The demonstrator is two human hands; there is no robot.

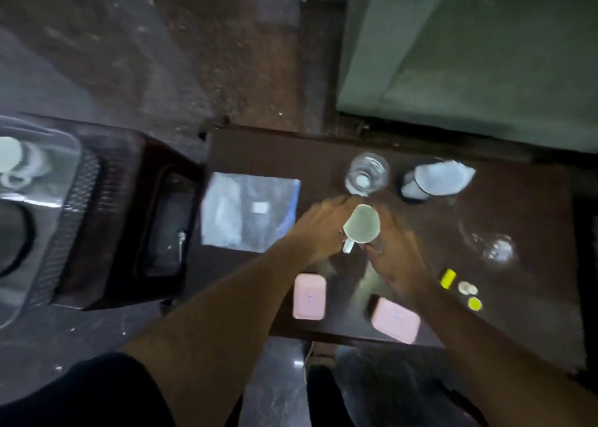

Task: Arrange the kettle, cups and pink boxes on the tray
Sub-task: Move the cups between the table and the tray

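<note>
Both hands' fingers (385,229) round a white cup (361,224) — left (318,229), right (399,261) — gripping its sides.

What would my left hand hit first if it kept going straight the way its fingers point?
Probably the clear drinking glass. The left hand, beside the white ceramic mug, points up and to the right toward it. Depth is unclear, so the fingertips may already be close to its base.
</note>
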